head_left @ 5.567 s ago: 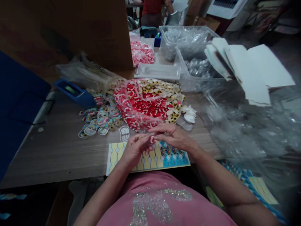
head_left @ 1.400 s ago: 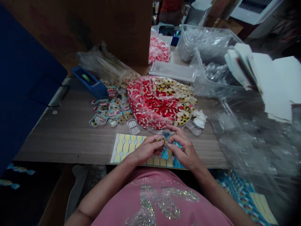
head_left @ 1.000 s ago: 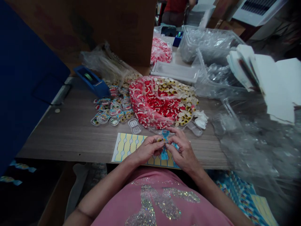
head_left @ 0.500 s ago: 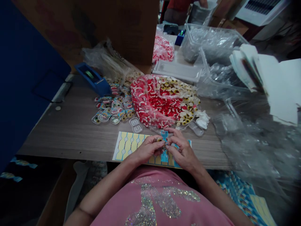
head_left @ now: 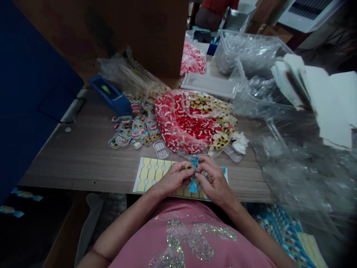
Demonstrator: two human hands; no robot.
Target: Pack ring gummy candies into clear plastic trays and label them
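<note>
Over a sheet of stickers [head_left: 144, 175], mostly bare yellow backing at its left, my two hands meet in a pinch. My left hand [head_left: 176, 176] is closed on a small clear plastic case; a yellow-and-black eye piece [head_left: 189, 167] shows at its fingertips. A blue printed sticker [head_left: 193, 186] runs up and down between the hands, its two ends sticking out above and below the fingers. My right hand [head_left: 213, 178] is closed at the sticker's middle, thumb and index finger against the case. The fingers hide most of the case.
Beyond the hands lies a bag of red-and-white pieces and eye pieces [head_left: 186, 123]. Filled cases [head_left: 138, 128] are heaped left of it, near a blue tape dispenser [head_left: 111, 95]. An open case [head_left: 161, 149] lies close by. Clear bins [head_left: 251, 41] stand back right.
My right index finger has come down from the sticker's upper end, and the right fingers are drawn closer to the case. The left hand has barely moved.
</note>
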